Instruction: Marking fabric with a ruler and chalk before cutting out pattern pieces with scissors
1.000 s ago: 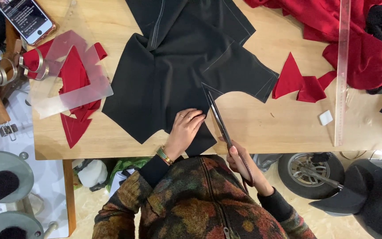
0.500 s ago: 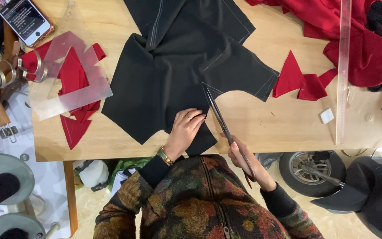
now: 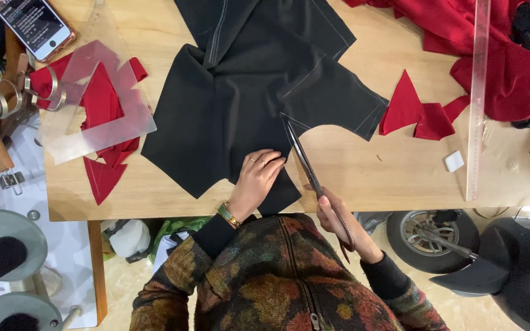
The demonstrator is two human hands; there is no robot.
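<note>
Left hand point(image 3: 259, 178) lies flat, fingers spread, pressing the black fabric point(image 3: 246, 104) onto the wooden table point(image 3: 363, 171) near its front edge. Right hand point(image 3: 338, 220) is clenched round the handles of the scissors point(image 3: 305, 159); the blades lie along the fabric's cut edge, seemingly closed, though the view is too fine to confirm. Red scraps point(image 3: 415, 113) lie apart to the right.

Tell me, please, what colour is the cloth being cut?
Black cloth, with pale marked lines, seen in the head view.
</note>
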